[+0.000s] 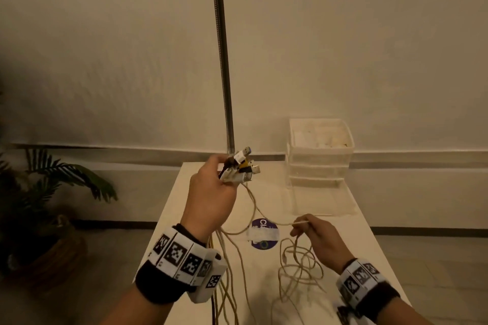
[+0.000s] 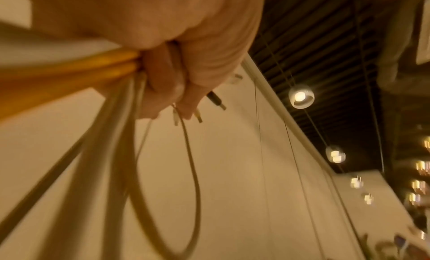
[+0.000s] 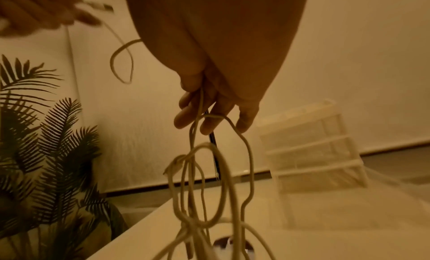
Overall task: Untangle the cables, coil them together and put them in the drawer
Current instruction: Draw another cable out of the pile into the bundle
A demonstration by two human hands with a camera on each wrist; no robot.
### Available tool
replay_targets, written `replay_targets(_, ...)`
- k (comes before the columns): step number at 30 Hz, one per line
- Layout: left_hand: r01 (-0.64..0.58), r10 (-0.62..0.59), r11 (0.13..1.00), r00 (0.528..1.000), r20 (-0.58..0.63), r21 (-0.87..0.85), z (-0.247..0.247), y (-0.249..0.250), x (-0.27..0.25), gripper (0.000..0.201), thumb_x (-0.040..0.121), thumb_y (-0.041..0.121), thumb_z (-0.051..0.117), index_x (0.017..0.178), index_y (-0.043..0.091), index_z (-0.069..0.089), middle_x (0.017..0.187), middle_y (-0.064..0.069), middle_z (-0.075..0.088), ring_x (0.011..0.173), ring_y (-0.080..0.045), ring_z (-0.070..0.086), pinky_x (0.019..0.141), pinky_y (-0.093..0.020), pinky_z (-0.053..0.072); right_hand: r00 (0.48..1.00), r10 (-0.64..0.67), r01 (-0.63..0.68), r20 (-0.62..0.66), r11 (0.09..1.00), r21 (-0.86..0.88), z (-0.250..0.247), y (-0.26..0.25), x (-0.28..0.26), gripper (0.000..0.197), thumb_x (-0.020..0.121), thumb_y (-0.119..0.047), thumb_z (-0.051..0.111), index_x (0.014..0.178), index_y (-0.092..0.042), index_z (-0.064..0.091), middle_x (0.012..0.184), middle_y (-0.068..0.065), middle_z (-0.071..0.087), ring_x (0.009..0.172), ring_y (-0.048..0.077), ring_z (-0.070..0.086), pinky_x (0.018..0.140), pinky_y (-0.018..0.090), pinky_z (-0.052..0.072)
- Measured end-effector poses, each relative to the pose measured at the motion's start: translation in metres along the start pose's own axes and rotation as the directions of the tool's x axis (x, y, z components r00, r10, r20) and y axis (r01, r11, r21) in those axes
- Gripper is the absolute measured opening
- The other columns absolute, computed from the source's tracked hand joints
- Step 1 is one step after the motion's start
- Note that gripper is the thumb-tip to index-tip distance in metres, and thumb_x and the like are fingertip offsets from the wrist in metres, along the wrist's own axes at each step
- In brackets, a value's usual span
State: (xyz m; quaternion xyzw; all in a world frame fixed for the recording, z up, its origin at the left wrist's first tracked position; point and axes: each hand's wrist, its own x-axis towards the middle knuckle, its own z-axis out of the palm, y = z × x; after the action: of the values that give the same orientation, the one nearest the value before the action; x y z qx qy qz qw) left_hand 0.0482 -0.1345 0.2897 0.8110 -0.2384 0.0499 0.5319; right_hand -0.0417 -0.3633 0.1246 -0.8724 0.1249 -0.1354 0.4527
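My left hand [image 1: 214, 187] is raised above the white table [image 1: 364, 250] and grips a bundle of cables near their plugs [image 1: 241, 165]. White, yellow and black USB ends stick out past the fingers [image 2: 163, 84]. The cables [image 2: 121, 135] hang down from the fist toward the table's near edge. My right hand [image 1: 314, 232] is lower, to the right, pinching one white cable [image 1: 277, 221] that runs up to the left hand. Tangled loops [image 1: 301, 269] of that cable dangle under the right hand [image 3: 209, 113] onto the table. The clear plastic drawer unit [image 1: 319, 155] stands at the far right corner.
A metal pole [image 1: 224, 60] rises from the table's far edge just behind my left hand. A round purple sticker [image 1: 264, 236] lies mid-table. A potted palm [image 1: 52, 206] stands on the floor to the left. A plain wall is behind.
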Motion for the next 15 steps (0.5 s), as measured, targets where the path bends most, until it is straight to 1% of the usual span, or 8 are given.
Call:
replay_targets(2, 0.034, -0.03, 0.995, 0.998, -0.048, 0.092, 0.004, -0.003, -0.002, 0.04, 0.087, 0.011, 0.067, 0.117, 0.031, 0.05, 0.075, 0.007, 0.066, 0.062, -0.011, 0.062, 0.056, -0.029, 0.053, 1.0, -0.017, 0.016, -0.007, 0.997, -0.077, -0.011, -0.009, 0.009, 0.02, 0.098, -0.017, 0.05, 0.087, -0.022, 0.067, 0.074, -0.01, 0.073, 0.079, 0.002, 0.065, 0.078, 0.022, 0.047)
replay_targets(4, -0.003, 0.012, 0.991, 0.998, -0.069, 0.135, 0.006, -0.004, -0.005, 0.045, 0.084, 0.007, 0.068, 0.119, 0.029, 0.047, 0.072, 0.005, 0.066, 0.061, -0.01, 0.062, 0.057, -0.033, 0.054, 0.998, -0.045, 0.054, 0.053, 0.981, -0.188, -0.022, -0.021, 0.016, 0.018, 0.097, -0.015, 0.052, 0.093, -0.019, 0.069, 0.075, -0.01, 0.073, 0.076, 0.001, 0.064, 0.074, 0.018, 0.044)
replay_targets(6, -0.059, 0.063, 0.99, 0.998, -0.029, 0.128, 0.01, -0.003, -0.008, 0.036, 0.084, 0.008, 0.068, 0.112, 0.025, 0.052, 0.07, 0.006, 0.066, 0.059, -0.009, 0.061, 0.056, -0.034, 0.054, 0.994, -0.065, 0.087, 0.093, 0.961, -0.262, -0.032, -0.031, 0.02, 0.018, 0.096, -0.018, 0.053, 0.094, -0.021, 0.071, 0.075, -0.01, 0.073, 0.076, 0.004, 0.065, 0.073, 0.018, 0.045)
replay_targets(8, -0.126, 0.116, 0.989, 0.985, 0.127, 0.074, 0.015, 0.0, -0.009, 0.021, 0.085, 0.01, 0.067, 0.101, 0.024, 0.063, 0.075, 0.007, 0.069, 0.065, -0.005, 0.063, 0.059, -0.03, 0.052, 0.994, -0.069, 0.089, 0.088, 0.965, -0.248, -0.039, -0.045, 0.02, 0.02, 0.096, -0.025, 0.055, 0.083, -0.029, 0.069, 0.07, -0.014, 0.073, 0.073, 0.007, 0.066, 0.074, 0.024, 0.048)
replay_targets(10, -0.166, 0.147, 0.985, 0.939, 0.31, 0.038, 0.026, 0.001, -0.011, 0.014, 0.086, 0.013, 0.066, 0.094, 0.024, 0.07, 0.079, 0.007, 0.073, 0.069, -0.004, 0.064, 0.062, -0.026, 0.051, 0.99, -0.078, 0.099, 0.115, 0.976, -0.194, -0.042, -0.061, 0.019, 0.025, 0.095, -0.026, 0.056, 0.074, -0.031, 0.068, 0.068, -0.018, 0.072, 0.07, 0.011, 0.065, 0.071, 0.026, 0.049)
replay_targets(11, -0.169, 0.141, 0.985, 0.92, 0.365, 0.044, 0.033, 0.0, -0.012, 0.014, 0.086, 0.013, 0.065, 0.09, 0.025, 0.072, 0.079, 0.007, 0.073, 0.069, -0.004, 0.064, 0.059, -0.023, 0.049, 0.987, -0.087, 0.109, 0.134, 0.981, -0.162, -0.041, -0.068, 0.019, 0.027, 0.095, -0.023, 0.056, 0.073, -0.029, 0.069, 0.068, -0.016, 0.072, 0.069, 0.013, 0.066, 0.07, 0.027, 0.049)
replay_targets(13, -0.146, 0.103, 0.986, 0.911, 0.398, 0.077, 0.048, -0.006, -0.013, 0.015, 0.086, 0.012, 0.063, 0.084, 0.025, 0.071, 0.075, 0.005, 0.072, 0.063, -0.007, 0.061, 0.053, -0.017, 0.041, 0.983, -0.114, 0.126, 0.145, 0.989, -0.074, -0.04, -0.079, 0.023, 0.024, 0.094, -0.013, 0.055, 0.081, -0.023, 0.073, 0.071, -0.005, 0.074, 0.068, 0.014, 0.068, 0.068, 0.032, 0.053)
replay_targets(15, -0.106, 0.065, 0.99, 0.927, 0.369, 0.092, 0.057, -0.009, -0.012, 0.013, 0.087, 0.01, 0.06, 0.081, 0.02, 0.066, 0.073, 0.001, 0.07, 0.062, -0.012, 0.058, 0.052, -0.02, 0.04, 0.982, -0.136, 0.136, 0.13, 0.991, 0.009, -0.04, -0.084, 0.025, 0.02, 0.094, -0.009, 0.053, 0.09, -0.016, 0.072, 0.07, 0.003, 0.071, 0.063, 0.014, 0.067, 0.065, 0.034, 0.054)
